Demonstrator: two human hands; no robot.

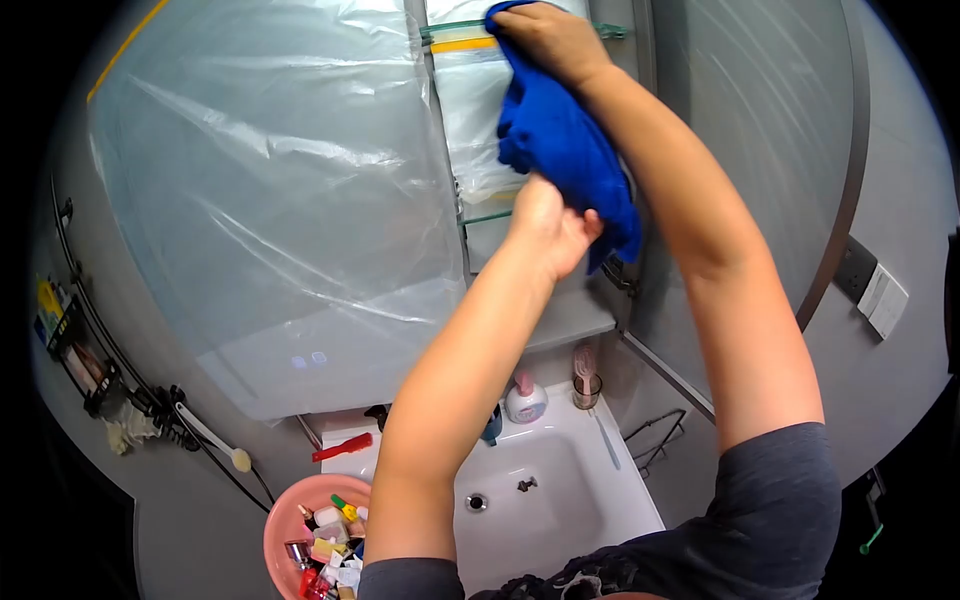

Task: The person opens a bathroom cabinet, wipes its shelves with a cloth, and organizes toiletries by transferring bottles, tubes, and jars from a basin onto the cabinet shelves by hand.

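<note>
A blue cloth [570, 150] hangs bunched in front of the open cabinet shelves. At the top glass shelf, my right hand [555, 40] is closed on the cloth's upper end. Lower down, my left hand [555, 228] is at the cloth's lower part, palm partly toward me, with its fingers curled and partly covered by the fabric. The upper glass shelf [460, 32] has a yellow strip below its edge, and clear plastic sheeting [475, 120] shows behind the cloth.
A plastic-covered cabinet door [300, 200] stands at left, another door [760, 130] at right. Below are a white sink [540, 490], a pump bottle [526, 400], a glass with a pink brush [586, 385], a red comb-like item [342, 447] and a pink basin [280, 520] of toiletries.
</note>
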